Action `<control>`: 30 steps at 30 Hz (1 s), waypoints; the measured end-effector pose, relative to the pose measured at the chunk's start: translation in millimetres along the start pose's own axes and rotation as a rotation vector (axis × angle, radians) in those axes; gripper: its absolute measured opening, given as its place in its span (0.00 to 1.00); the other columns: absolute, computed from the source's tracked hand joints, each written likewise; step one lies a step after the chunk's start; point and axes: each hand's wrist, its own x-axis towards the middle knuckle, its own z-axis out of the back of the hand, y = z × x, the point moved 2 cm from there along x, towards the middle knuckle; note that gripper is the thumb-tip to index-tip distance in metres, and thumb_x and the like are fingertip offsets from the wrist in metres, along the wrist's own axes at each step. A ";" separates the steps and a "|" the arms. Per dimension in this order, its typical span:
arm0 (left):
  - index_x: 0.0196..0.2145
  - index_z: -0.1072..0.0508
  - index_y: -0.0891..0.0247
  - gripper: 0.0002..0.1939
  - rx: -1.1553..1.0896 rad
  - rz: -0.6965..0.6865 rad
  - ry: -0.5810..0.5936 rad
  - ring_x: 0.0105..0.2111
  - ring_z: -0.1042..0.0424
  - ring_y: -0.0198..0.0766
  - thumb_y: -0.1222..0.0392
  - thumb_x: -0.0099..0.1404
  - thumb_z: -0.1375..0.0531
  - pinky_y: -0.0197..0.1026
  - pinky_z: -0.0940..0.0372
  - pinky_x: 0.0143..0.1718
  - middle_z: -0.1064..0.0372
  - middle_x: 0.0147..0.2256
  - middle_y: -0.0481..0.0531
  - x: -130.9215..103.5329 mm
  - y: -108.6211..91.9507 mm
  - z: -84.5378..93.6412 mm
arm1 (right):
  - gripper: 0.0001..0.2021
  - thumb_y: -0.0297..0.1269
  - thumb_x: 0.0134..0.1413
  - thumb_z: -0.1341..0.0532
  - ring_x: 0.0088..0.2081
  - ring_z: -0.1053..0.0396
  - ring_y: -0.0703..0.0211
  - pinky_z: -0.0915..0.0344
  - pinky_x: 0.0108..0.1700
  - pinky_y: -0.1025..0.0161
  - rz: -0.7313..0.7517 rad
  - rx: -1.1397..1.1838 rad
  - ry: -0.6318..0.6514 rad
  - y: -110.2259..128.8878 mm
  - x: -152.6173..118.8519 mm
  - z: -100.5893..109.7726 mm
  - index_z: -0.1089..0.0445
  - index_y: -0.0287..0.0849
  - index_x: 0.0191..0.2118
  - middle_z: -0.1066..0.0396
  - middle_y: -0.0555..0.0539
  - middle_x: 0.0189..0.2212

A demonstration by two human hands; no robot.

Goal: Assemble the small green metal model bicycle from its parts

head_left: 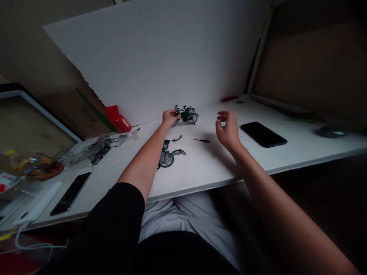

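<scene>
My left hand [169, 117] reaches to the back of the white table [200, 168] and grips the front end of a small dark model bicycle [187, 114] standing near the white backboard. My right hand [228, 130] hovers above the table to the right, fingers curled and apart, holding nothing. Between the hands lies a thin dark screwdriver [201, 140]. A second, partly built green model bicycle [169, 156] with loose parts lies beside my left forearm.
A black phone [263, 134] lies right of my right hand, and another phone [71, 193] near the left front edge. Clear plastic bags of parts [97, 149], a red box [118, 119], a white charger [37, 202] and snack wrappers sit at left.
</scene>
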 end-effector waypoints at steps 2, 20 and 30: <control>0.34 0.22 0.68 0.13 -0.010 0.019 0.007 0.41 0.22 0.43 0.72 0.49 0.28 0.44 0.30 0.48 0.21 0.37 0.58 0.5 0.8 1.1 | 0.17 0.30 0.59 0.43 0.47 0.30 0.44 0.32 0.52 0.40 -0.003 -0.001 0.005 -0.7 -2.0 -1.9 0.36 0.47 0.53 0.28 0.40 0.45; 0.31 0.22 0.67 0.11 0.011 0.107 -0.009 0.41 0.22 0.45 0.71 0.49 0.27 0.44 0.30 0.48 0.21 0.32 0.54 2.3 7.0 3.2 | 0.14 0.32 0.60 0.42 0.45 0.28 0.46 0.31 0.51 0.43 -0.062 0.055 0.052 -7.2 -10.2 -9.1 0.36 0.48 0.52 0.25 0.42 0.40; 0.34 0.21 0.67 0.10 0.008 0.127 -0.003 0.40 0.21 0.45 0.70 0.53 0.28 0.45 0.30 0.48 0.21 0.34 0.57 5.4 12.9 2.5 | 0.11 0.28 0.57 0.45 0.39 0.26 0.51 0.29 0.44 0.51 -0.093 0.124 -0.016 6.1 -12.6 -7.7 0.33 0.46 0.44 0.23 0.43 0.38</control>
